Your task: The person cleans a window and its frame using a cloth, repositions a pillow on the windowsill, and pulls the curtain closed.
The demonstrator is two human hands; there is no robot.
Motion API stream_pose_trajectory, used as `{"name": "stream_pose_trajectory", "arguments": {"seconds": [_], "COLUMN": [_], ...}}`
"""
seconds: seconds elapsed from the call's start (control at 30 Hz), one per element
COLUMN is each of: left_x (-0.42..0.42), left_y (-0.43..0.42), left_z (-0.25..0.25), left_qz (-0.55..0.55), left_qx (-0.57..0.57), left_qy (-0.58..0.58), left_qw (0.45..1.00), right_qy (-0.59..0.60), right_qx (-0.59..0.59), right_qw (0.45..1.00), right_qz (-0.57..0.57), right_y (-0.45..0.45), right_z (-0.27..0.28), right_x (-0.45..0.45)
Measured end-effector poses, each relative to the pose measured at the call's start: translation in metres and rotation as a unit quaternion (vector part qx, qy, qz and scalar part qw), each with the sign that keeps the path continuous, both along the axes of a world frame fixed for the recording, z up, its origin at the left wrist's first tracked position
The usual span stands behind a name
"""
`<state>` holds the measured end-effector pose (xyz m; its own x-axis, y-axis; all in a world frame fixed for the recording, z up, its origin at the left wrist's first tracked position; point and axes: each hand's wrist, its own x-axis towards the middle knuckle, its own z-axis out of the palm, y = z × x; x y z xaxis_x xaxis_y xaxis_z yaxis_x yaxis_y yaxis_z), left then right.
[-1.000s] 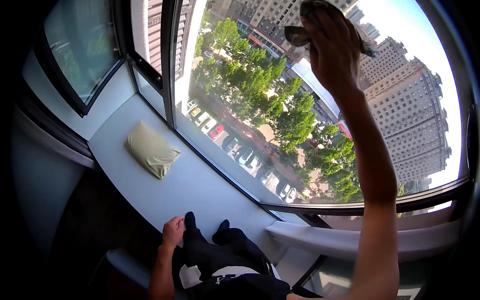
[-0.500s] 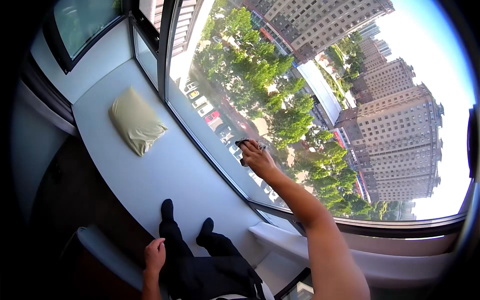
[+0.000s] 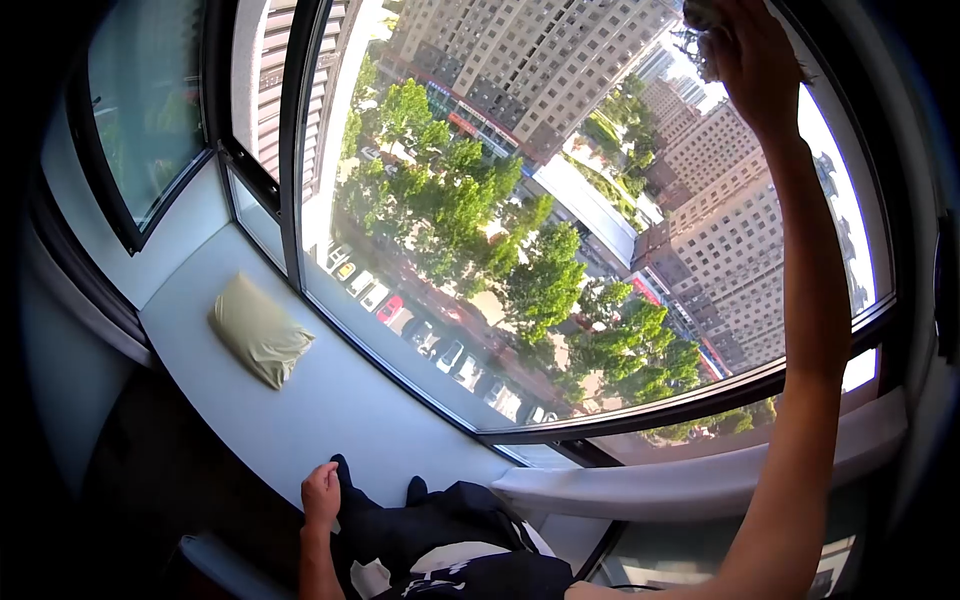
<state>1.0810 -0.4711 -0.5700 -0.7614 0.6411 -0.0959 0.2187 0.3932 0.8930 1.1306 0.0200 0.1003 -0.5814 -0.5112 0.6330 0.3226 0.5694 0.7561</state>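
High at the upper right, my right hand (image 3: pixel 755 75) presses a crumpled patterned cloth (image 3: pixel 706 45) against the upper part of the large window pane (image 3: pixel 450 230); part of the cloth is cut off by the top of the view. My right arm reaches up along the pane's right side. Low in the view, my left hand (image 3: pixel 321 492) hangs beside my left leg with its fingers curled; whether anything small is inside cannot be made out. My feet in dark socks stand on the pale window ledge (image 3: pixel 330 390).
A pale green pillow (image 3: pixel 260 330) lies on the ledge at the left. An open window sash (image 3: pixel 145 110) is at the upper left. Black frame bars border the pane. The ledge edge drops to a dark floor (image 3: pixel 150 480). A gathered curtain (image 3: pixel 90 270) hangs at the left.
My right hand first came down with the cloth to the pane's lower part, then went back up to the upper right. My left hand stays low. The view has shifted.
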Motion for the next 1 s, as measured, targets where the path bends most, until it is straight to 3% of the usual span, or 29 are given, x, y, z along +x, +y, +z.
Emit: {"name": "stream_pose_trajectory", "arguments": {"seconds": [0.03, 0.1, 0.13, 0.17, 0.23, 0.43, 0.47, 0.53, 0.57, 0.67, 0.8, 0.87, 0.9, 1.0], "left_x": [-0.002, -0.004, -0.003, -0.001, 0.001, 0.019, 0.02, 0.021, 0.026, 0.034, 0.048, 0.055, 0.053, 0.051], "left_y": [-0.003, -0.006, -0.012, -0.017, -0.016, -0.019, -0.013, -0.01, -0.019, -0.035, -0.039, -0.035, -0.024, 0.006], "left_z": [-0.001, -0.001, -0.003, -0.009, -0.021, -0.048, -0.028, 0.024, 0.007, -0.014, -0.019, -0.027, -0.031, -0.046], "left_qz": [0.006, 0.012, 0.003, -0.001, -0.017, -0.04, -0.035, -0.104, -0.11, -0.114, -0.08, -0.069, -0.069, -0.026], "left_qx": [0.004, -0.002, 0.002, -0.022, -0.049, -0.071, -0.068, -0.242, -0.19, -0.205, -0.186, -0.077, -0.07, -0.042], "left_qy": [0.007, -0.003, -0.001, -0.013, -0.033, -0.008, -0.008, -0.088, -0.029, 0.008, -0.032, 0.081, 0.086, -0.029], "left_qw": [1.0, 1.0, 1.0, 1.0, 0.998, 0.997, 0.997, 0.961, 0.975, 0.972, 0.979, 0.991, 0.991, 0.998], "right_qy": [0.001, -0.098, 0.038, 0.009, 0.007, -0.254, -0.287, -0.359, -0.368, -0.464, -0.483, -0.488, -0.477, -0.385], "right_qx": [-0.001, -0.202, 0.077, 0.004, -0.058, -0.269, -0.328, -0.338, -0.339, -0.299, -0.362, -0.285, -0.324, -0.268], "right_qw": [1.0, 0.972, 0.996, 0.999, 0.995, 0.925, 0.897, 0.864, 0.859, 0.816, 0.786, 0.817, 0.811, 0.877], "right_qz": [-0.004, -0.071, -0.011, -0.035, -0.077, -0.089, -0.076, -0.103, -0.11, -0.169, -0.131, -0.117, -0.104, -0.105], "right_y": [-0.008, -0.019, -0.001, -0.014, 0.005, -0.012, -0.014, -0.01, -0.013, -0.011, 0.006, 0.006, 0.005, -0.002], "right_z": [0.009, 0.016, -0.02, -0.045, -0.12, -0.41, -0.456, -0.552, -0.594, -0.674, -0.656, -0.591, -0.548, -0.375], "right_x": [0.0, -0.004, -0.011, -0.01, -0.01, 0.051, 0.065, 0.099, 0.112, 0.157, 0.194, 0.19, 0.18, 0.138]}}
